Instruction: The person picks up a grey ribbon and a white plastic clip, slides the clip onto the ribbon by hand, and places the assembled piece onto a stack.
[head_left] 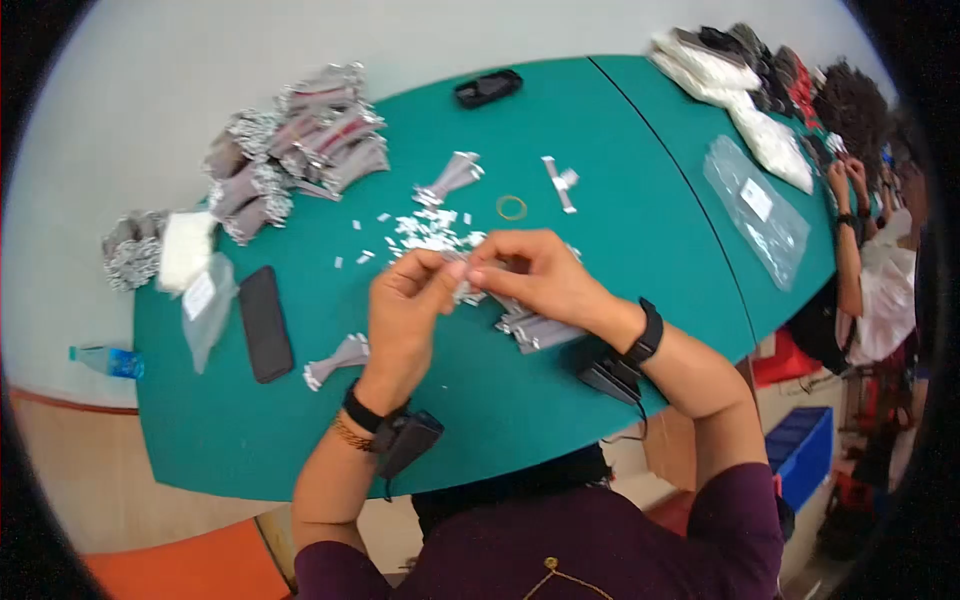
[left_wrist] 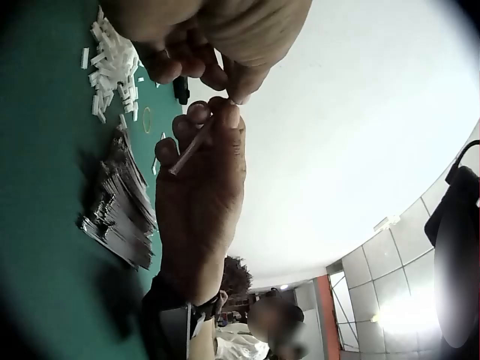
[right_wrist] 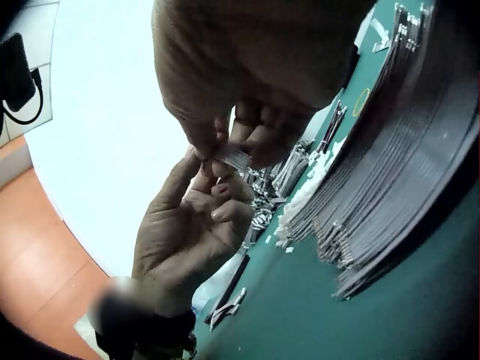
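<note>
Over the table's middle, my left hand (head_left: 400, 315) and right hand (head_left: 545, 280) meet at the fingertips. Between thumb and finger the right hand pinches a short, thin, pale strip (left_wrist: 193, 150), which lies across its fingers in the left wrist view. Thumb and forefinger of the left hand pinch at the strip's end, close against the right fingertips. Under the right hand lies a stack of flat grey strips (right_wrist: 375, 165) with silvery ends. A heap of small white pieces (head_left: 430, 235) sits just beyond the hands. Beside the left wrist is a small grey strip bundle (head_left: 338, 360).
Many bundled grey strips (head_left: 310, 140) are piled at the back left, near a black phone (head_left: 265, 325) and a plastic bag (head_left: 207, 310). A rubber band (head_left: 511, 208) and black case (head_left: 488, 88) lie farther back. Another person's hands (head_left: 848, 175) are at right.
</note>
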